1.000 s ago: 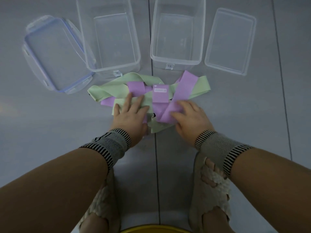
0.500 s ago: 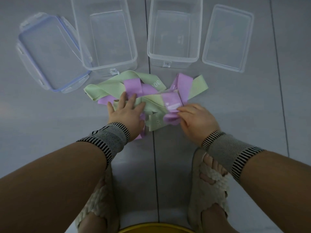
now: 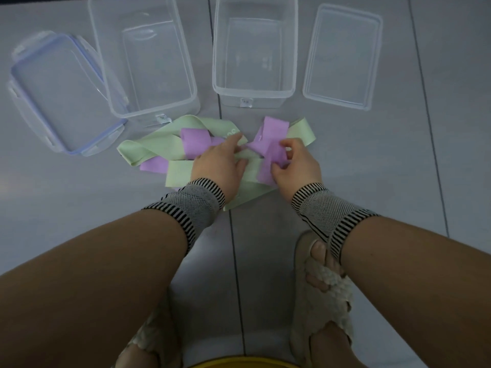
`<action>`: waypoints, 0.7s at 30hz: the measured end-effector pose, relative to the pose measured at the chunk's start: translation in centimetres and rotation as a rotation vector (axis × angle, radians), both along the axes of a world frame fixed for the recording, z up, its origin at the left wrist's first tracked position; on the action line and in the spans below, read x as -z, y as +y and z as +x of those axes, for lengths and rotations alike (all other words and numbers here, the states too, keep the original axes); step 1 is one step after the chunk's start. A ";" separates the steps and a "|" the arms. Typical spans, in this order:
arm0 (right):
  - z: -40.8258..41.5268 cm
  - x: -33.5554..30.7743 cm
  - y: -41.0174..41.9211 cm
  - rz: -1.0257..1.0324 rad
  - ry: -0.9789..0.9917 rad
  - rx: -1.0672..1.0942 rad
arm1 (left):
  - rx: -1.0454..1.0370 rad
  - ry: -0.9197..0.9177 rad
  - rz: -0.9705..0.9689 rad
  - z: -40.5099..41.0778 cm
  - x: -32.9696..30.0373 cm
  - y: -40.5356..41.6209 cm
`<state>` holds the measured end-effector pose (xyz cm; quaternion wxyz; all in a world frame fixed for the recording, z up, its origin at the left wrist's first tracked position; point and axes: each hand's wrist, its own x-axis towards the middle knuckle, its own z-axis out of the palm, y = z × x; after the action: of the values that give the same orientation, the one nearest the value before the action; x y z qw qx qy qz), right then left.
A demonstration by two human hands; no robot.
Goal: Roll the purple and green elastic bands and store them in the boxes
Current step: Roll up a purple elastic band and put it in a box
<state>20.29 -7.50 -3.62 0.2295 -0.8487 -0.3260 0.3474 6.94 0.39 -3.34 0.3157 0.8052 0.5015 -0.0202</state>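
A purple elastic band [image 3: 195,143] and a pale green elastic band [image 3: 148,148] lie tangled together on the grey floor, just in front of two clear boxes. My right hand [image 3: 296,167] pinches a folded stretch of the purple band between thumb and fingers. My left hand [image 3: 221,164] rests on the tangle with its fingers stretched toward the middle, touching the bands. The left box [image 3: 151,112] and the right box [image 3: 253,91] stand open with nothing inside.
A blue-rimmed clip lid [image 3: 57,91] leans at the far left, and a plain clear lid [image 3: 342,55] lies at the far right. My feet in woven slippers [image 3: 321,290] stand below the hands. A yellow rim [image 3: 236,363] shows at the bottom edge.
My left hand slid right toward the centre of the tangle. My right hand lifted and folded the purple band end up between its fingers.
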 end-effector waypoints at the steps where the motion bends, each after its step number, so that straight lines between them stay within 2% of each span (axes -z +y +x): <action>1: 0.0 0.0 -0.1 -0.005 -0.007 -0.015 | -0.042 -0.025 -0.017 0.2 -0.1 0.1; 4: -0.3 -0.3 -0.5 0.000 -0.033 -0.088 | -0.023 0.011 -0.018 0.5 -0.4 0.6; 6: -0.5 -0.7 -0.6 -0.004 -0.055 -0.125 | -0.083 -0.006 -0.029 0.2 -0.5 0.8; 11: -0.3 -0.8 -0.1 0.079 -0.145 -0.103 | -0.523 -0.283 -0.009 -0.6 -2.5 3.0; 14: -0.9 -1.2 0.8 0.091 -0.161 -0.098 | -0.699 -0.419 0.020 -1.7 -3.6 4.6; 17: -1.9 -1.2 1.7 0.079 -0.126 -0.101 | -0.743 -0.397 0.025 -2.9 -3.7 5.0; 21: -2.5 -0.8 3.0 0.070 -0.088 -0.055 | -0.697 -0.261 -0.097 -5.2 -2.5 4.6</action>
<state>17.79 -4.50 -2.84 0.2348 -0.8453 -0.3710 0.3046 1.77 5.01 -0.79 0.4028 0.5659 0.6995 0.1678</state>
